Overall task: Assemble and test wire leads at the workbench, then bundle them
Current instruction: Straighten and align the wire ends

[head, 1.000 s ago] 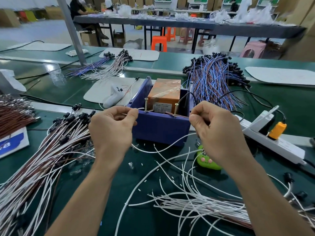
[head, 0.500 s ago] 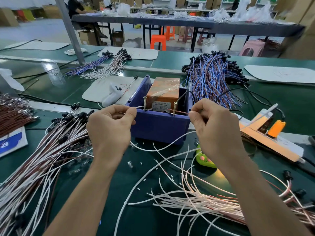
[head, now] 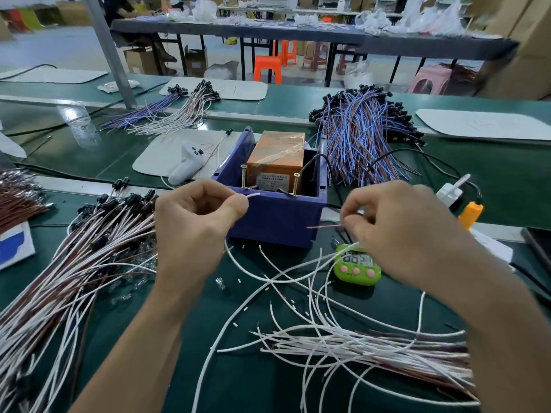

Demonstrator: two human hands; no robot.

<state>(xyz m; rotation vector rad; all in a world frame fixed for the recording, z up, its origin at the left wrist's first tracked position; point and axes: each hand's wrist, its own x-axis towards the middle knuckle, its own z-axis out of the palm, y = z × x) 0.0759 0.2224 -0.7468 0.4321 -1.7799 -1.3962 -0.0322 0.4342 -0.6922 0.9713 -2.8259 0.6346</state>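
My left hand (head: pixel 196 222) is curled, its fingers pinching a white wire (head: pixel 253 195) whose bare tip pokes out just in front of the purple box (head: pixel 274 219), level with its front rim. My right hand (head: pixel 396 231) is curled too, pinching a thin brown wire (head: pixel 323 226) that points at the box's right front corner; neither tip touches the box. I cannot tell whether the two wires belong to one lead. These wires are light, thin and springy, and I judge they will flop and slip unless I hold them close to the stripped end, as I do now, so the tip stays steady. On the box's front rim stand two upright screws (head: pixel 243 177), and I take these for the test contacts. One orange block (head: pixel 275 158) sits inside the box. One green timer (head: pixel 357 266) with three pink buttons lies just right of the box on the surface (head: pixel 238 383). The loose white wires (head: pixel 357 347) in front of the box and the capped leads (head: pixel 74 257) to its left are too many to count.
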